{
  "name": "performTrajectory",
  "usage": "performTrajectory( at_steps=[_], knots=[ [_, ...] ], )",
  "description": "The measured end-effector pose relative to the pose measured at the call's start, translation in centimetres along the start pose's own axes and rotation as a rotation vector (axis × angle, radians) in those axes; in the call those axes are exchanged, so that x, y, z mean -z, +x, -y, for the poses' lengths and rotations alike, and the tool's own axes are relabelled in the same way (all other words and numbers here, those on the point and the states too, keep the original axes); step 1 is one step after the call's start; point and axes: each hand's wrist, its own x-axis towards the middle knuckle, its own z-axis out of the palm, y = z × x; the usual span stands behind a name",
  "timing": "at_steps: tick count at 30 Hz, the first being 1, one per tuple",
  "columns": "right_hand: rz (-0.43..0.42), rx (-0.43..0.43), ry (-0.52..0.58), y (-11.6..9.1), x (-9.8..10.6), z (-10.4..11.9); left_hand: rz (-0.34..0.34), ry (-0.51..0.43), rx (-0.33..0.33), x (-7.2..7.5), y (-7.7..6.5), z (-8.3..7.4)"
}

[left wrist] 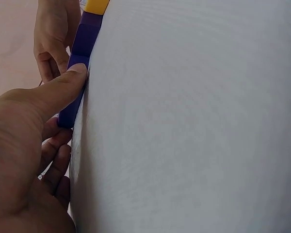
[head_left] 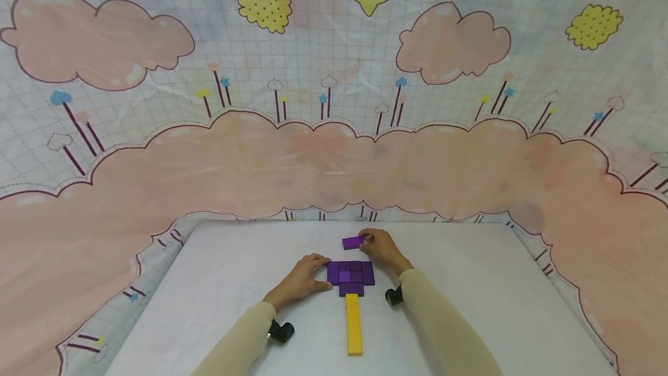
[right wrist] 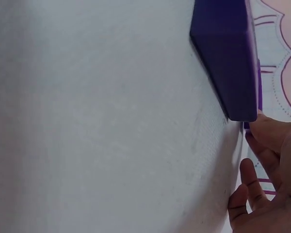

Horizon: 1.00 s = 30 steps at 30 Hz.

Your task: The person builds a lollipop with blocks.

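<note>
Purple blocks (head_left: 344, 276) lie packed side by side on the white table, above an upright yellow strip of blocks (head_left: 354, 326). My left hand (head_left: 300, 280) grips the leftmost purple block (head_left: 333, 273) by its two ends, thumb at the near end and fingertips at the far one. In the left wrist view the thumb (left wrist: 63, 92) presses against the purple side. Beyond the group, my right hand (head_left: 383, 248) pinches the right end of a loose purple block (head_left: 352, 243), which lies crosswise. In the right wrist view the group's dark purple side (right wrist: 228, 63) hides most of that block.
The white tabletop (head_left: 209, 295) runs out to both sides. A printed cloth with clouds (head_left: 313, 167) hangs behind the table and along its edges. A black wrist camera (head_left: 282, 332) sits on the left wrist, another camera (head_left: 394, 296) on the right.
</note>
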Motion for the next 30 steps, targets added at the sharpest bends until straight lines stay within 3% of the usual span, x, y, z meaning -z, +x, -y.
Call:
performTrajectory(
  at_steps=[6, 14, 21, 30],
  knots=[
    [-0.032, -0.003, 0.024, -0.4, 0.1, 0.0, -0.009, 0.001, -0.015, 0.0, -0.2, 0.0],
    [-0.054, -0.088, 0.078, -1.1, 0.4, 0.3, -0.006, 0.015, -0.016, 0.0, -0.1, -0.1],
    [-0.080, -0.098, 0.109, -1.9, 0.6, 0.0, -0.008, 0.018, -0.032, 0.1, -0.1, -0.1],
    [-0.106, -0.090, 0.168, -3.0, 0.7, -0.1, -0.003, 0.019, -0.005, -0.1, 0.1, 0.1]
  ],
)
